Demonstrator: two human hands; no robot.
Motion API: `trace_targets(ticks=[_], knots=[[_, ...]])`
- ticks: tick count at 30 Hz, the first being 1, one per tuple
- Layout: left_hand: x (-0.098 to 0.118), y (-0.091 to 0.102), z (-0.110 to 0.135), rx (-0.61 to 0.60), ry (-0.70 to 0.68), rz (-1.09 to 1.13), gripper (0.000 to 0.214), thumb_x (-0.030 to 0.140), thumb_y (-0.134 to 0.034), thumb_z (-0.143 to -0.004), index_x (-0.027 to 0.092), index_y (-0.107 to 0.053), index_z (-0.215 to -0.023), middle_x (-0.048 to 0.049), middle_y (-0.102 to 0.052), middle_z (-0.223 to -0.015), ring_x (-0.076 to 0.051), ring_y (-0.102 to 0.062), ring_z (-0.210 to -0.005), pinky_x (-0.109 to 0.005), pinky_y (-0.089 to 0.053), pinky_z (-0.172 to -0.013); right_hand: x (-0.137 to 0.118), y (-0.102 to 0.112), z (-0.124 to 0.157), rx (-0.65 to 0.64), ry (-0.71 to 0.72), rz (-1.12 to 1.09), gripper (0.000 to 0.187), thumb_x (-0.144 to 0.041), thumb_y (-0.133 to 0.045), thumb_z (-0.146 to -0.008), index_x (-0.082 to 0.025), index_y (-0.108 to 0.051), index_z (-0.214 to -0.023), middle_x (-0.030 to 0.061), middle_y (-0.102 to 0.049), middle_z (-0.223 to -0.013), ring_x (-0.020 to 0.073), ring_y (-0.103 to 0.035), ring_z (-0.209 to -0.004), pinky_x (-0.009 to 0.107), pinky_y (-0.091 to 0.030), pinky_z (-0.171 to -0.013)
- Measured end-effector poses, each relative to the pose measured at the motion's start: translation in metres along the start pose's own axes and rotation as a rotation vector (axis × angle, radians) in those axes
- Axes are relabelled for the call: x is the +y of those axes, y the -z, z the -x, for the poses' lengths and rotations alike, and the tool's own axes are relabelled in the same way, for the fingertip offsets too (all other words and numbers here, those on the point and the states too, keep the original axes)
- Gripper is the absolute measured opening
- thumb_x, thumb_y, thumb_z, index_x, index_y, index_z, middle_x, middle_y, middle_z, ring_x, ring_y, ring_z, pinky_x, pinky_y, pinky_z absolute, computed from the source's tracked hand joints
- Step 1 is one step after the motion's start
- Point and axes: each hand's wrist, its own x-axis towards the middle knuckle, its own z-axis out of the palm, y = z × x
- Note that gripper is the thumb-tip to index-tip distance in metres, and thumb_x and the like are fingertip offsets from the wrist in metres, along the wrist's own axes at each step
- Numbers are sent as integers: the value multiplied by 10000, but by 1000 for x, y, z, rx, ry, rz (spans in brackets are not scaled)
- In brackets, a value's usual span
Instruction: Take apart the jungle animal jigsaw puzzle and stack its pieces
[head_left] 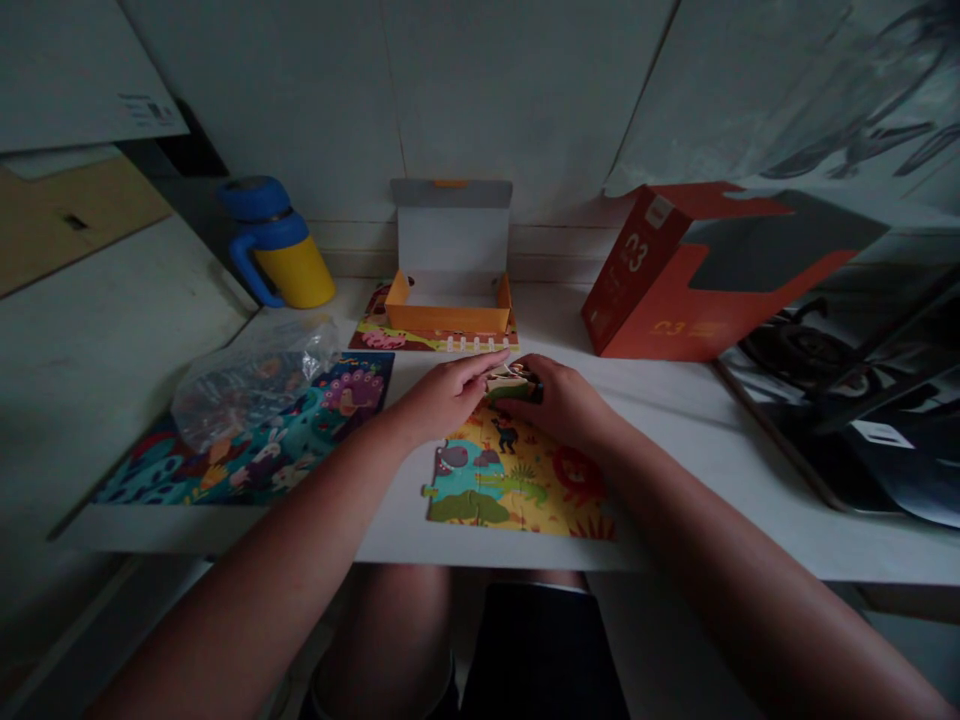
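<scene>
A small stack of jigsaw puzzle pieces [508,386] sits between my two hands, just beyond the partly joined puzzle. My left hand [450,396] holds its left side, with the fingers stretched along the far edge and the thumb near the front. From the right, my right hand [561,402] curls its fingers and thumb around the pieces. Below lies the jigsaw puzzle [517,490], a yellow sheet with a blue hippo, a green crocodile and a red lion. My right forearm covers part of its right side.
An open orange box [448,318] stands on a picture sheet [364,335] at the back. To the left, a plastic bag [244,385] lies on a dark blue picture [352,395], near a blue-and-yellow jug [292,262]. A red box [660,315] and a stove [832,420] are right.
</scene>
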Motion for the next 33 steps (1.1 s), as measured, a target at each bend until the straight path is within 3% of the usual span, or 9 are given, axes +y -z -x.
trace_targets(ticks=[5,10,14,17,25,30,33], knots=[[-6,1,-3,131,6,121,589,12,-477,-944,219,-517,-1494,-137,-670,-1422,-214,-654,-1328,-419,-536,-1163,0,5,1,49,-18,20,251,-429,-754,-936,-233,-651,-1054,70,-755,-1015,248,-667,-852,328,-454,-733],[-15,15,-3,277,-2,-210,363,66,-489,-972,209,-633,-1273,-107,-694,-1305,-225,-659,-1264,-436,-517,-1160,9,11,1,110,-52,66,262,-460,-735,-951,-230,-666,-1056,73,-756,-1008,252,-667,-856,323,-460,-748],[-22,19,1,168,49,-519,232,215,-569,-1018,175,-693,-1210,-145,-678,-1319,-288,-636,-1300,-467,-475,-1195,12,10,1,17,-26,97,258,-458,-733,-963,-232,-690,-1080,99,-759,-1083,276,-685,-920,345,-483,-793],[-25,17,4,105,64,-594,272,307,-614,-1022,160,-702,-1233,-164,-660,-1351,-318,-624,-1319,-472,-473,-1196,13,10,1,57,-20,76,249,-437,-730,-972,-229,-696,-1103,93,-758,-1090,271,-696,-925,347,-488,-798],[-34,20,2,120,114,-619,302,348,-680,-995,165,-704,-1233,-166,-664,-1315,-329,-645,-1261,-464,-496,-1147,15,6,2,54,-50,52,389,-495,-769,-953,-228,-672,-1220,99,-778,-1126,279,-718,-920,353,-504,-782],[-42,23,2,133,125,-555,434,451,-806,-928,165,-704,-1238,-140,-677,-1246,-307,-671,-1139,-440,-539,-1051,15,4,1,41,-24,87,339,-441,-728,-981,-208,-693,-1223,121,-777,-1144,295,-725,-947,377,-517,-825],[-40,21,0,184,61,-523,354,375,-830,-922,180,-735,-1201,-117,-678,-1203,-292,-669,-1143,-426,-539,-1040,16,3,1,50,-21,84,305,-434,-734,-978,-213,-707,-1186,110,-777,-1102,293,-721,-914,378,-514,-797]])
